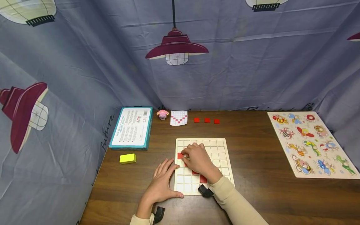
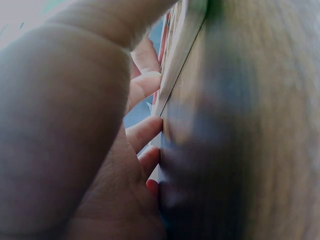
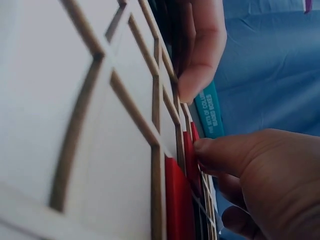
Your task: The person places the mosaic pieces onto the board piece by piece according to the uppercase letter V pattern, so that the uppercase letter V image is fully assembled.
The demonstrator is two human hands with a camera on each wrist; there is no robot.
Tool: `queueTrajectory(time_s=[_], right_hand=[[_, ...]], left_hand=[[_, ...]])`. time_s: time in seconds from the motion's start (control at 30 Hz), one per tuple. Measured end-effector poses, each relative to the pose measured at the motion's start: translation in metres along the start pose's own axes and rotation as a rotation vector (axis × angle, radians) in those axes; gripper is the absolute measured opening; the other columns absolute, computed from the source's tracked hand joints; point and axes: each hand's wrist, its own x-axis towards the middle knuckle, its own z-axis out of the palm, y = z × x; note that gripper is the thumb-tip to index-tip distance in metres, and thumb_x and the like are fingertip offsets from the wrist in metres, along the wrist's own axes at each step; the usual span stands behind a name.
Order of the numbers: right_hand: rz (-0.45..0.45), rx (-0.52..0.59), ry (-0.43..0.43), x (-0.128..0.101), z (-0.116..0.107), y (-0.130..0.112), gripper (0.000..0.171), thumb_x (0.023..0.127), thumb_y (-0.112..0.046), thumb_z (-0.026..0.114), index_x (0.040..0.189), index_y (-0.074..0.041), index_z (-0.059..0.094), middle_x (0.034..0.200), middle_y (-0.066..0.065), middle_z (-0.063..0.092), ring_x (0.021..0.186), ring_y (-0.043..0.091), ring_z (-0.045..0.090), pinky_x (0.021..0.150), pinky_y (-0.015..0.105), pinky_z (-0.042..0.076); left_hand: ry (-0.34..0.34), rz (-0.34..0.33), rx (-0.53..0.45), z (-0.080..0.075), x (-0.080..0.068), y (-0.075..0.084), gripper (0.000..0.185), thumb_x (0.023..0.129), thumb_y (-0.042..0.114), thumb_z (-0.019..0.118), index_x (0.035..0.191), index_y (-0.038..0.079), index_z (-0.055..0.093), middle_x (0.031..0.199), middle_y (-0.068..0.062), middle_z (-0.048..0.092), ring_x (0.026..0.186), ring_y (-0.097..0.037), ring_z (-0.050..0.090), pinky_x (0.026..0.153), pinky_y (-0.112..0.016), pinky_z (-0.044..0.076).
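Note:
A pale wooden grid board point(image 1: 184, 188) lies flat on the table, with several red square tiles point(image 1: 203, 179) set in its cells along a diagonal. My right hand point(image 1: 197, 158) reaches over the board, its thumb and index finger pinching the red tile point(image 1: 180, 155) in the leftmost column. In the right wrist view the thumb point(image 3: 225, 150) meets a red tile's edge. Beside the board's left edge, my left hand point(image 1: 161, 182) spreads its fingers, index fingertip at that edge and thumb at the near corner. The left wrist view shows these fingers point(image 2: 145, 132) along the wooden edge.
Behind the board are a pattern card point(image 1: 178, 118), a pink figurine point(image 1: 162, 114) and three loose red tiles point(image 1: 207, 120). At the left sit a teal-edged box point(image 1: 130, 126) and a yellow block point(image 1: 127, 158). An insect picture board point(image 1: 312, 143) lies far right.

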Motion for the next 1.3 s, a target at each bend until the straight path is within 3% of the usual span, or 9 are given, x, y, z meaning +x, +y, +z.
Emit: queueTrajectory(time_s=[0.17, 0.3, 0.43, 0.6, 0.73, 0.87, 1.07, 1.3], right_hand=[[0.011, 0.085, -0.008, -0.002, -0.004, 0.005, 0.023, 0.086, -0.034, 0.082, 0.103, -0.019, 0.080, 0.073, -0.013, 0.058, 0.073, 0.008, 0.046, 0.073, 0.030, 0.033], [0.063, 0.185, 0.012, -0.001, -0.011, 0.026, 0.029, 0.086, -0.033, 0.082, 0.110, -0.017, 0.078, 0.077, -0.010, 0.060, 0.079, 0.010, 0.052, 0.077, 0.035, 0.039], [0.125, 0.293, 0.014, 0.003, -0.031, 0.067, 0.040, 0.087, -0.030, 0.082, 0.122, -0.011, 0.073, 0.093, -0.001, 0.069, 0.091, 0.020, 0.060, 0.087, 0.046, 0.048], [0.253, 0.389, -0.016, 0.011, -0.060, 0.134, 0.052, 0.091, -0.034, 0.078, 0.135, -0.010, 0.065, 0.112, 0.006, 0.068, 0.104, 0.028, 0.064, 0.092, 0.049, 0.054], [0.325, 0.408, -0.011, 0.018, -0.071, 0.179, 0.055, 0.091, -0.036, 0.077, 0.138, -0.012, 0.062, 0.118, 0.009, 0.066, 0.110, 0.032, 0.063, 0.096, 0.053, 0.052], [0.324, 0.389, -0.044, 0.025, -0.066, 0.210, 0.057, 0.090, -0.034, 0.079, 0.140, -0.013, 0.061, 0.123, 0.012, 0.066, 0.121, 0.037, 0.058, 0.106, 0.059, 0.045], [0.304, 0.360, -0.055, 0.031, -0.048, 0.231, 0.056, 0.090, -0.033, 0.079, 0.139, -0.012, 0.062, 0.125, 0.015, 0.066, 0.130, 0.039, 0.050, 0.116, 0.060, 0.034], [0.324, 0.344, -0.019, 0.036, -0.037, 0.227, 0.056, 0.091, -0.038, 0.077, 0.138, -0.012, 0.063, 0.122, 0.015, 0.065, 0.122, 0.038, 0.049, 0.113, 0.058, 0.034]], left_hand=[[-0.008, -0.008, -0.004, 0.000, 0.000, -0.001, 0.102, 0.060, 0.056, 0.094, 0.145, 0.022, 0.049, 0.168, -0.009, 0.028, 0.157, -0.037, 0.016, 0.124, -0.064, 0.012], [-0.018, -0.027, -0.009, 0.000, 0.001, 0.000, 0.103, 0.059, 0.056, 0.095, 0.146, 0.025, 0.047, 0.169, -0.007, 0.026, 0.158, -0.035, 0.014, 0.125, -0.063, 0.011], [-0.015, -0.033, -0.024, 0.001, 0.002, 0.001, 0.104, 0.059, 0.056, 0.095, 0.146, 0.026, 0.047, 0.169, -0.005, 0.026, 0.159, -0.034, 0.013, 0.126, -0.062, 0.010], [-0.012, -0.022, -0.029, 0.002, 0.004, 0.000, 0.103, 0.059, 0.055, 0.095, 0.145, 0.026, 0.047, 0.169, -0.005, 0.026, 0.159, -0.035, 0.013, 0.125, -0.063, 0.009], [-0.003, -0.014, -0.037, 0.002, 0.003, -0.001, 0.103, 0.059, 0.054, 0.095, 0.145, 0.025, 0.048, 0.168, -0.007, 0.027, 0.158, -0.036, 0.013, 0.124, -0.065, 0.010], [0.006, -0.012, -0.044, 0.001, 0.003, -0.001, 0.103, 0.058, 0.054, 0.096, 0.144, 0.024, 0.049, 0.168, -0.008, 0.028, 0.158, -0.038, 0.015, 0.123, -0.067, 0.012], [0.004, -0.005, -0.057, 0.001, 0.003, 0.001, 0.103, 0.058, 0.055, 0.096, 0.144, 0.024, 0.049, 0.168, -0.008, 0.028, 0.158, -0.038, 0.015, 0.122, -0.067, 0.012], [0.011, -0.003, -0.044, 0.002, 0.001, 0.000, 0.103, 0.057, 0.054, 0.096, 0.144, 0.024, 0.049, 0.168, -0.007, 0.028, 0.158, -0.037, 0.015, 0.123, -0.066, 0.012]])
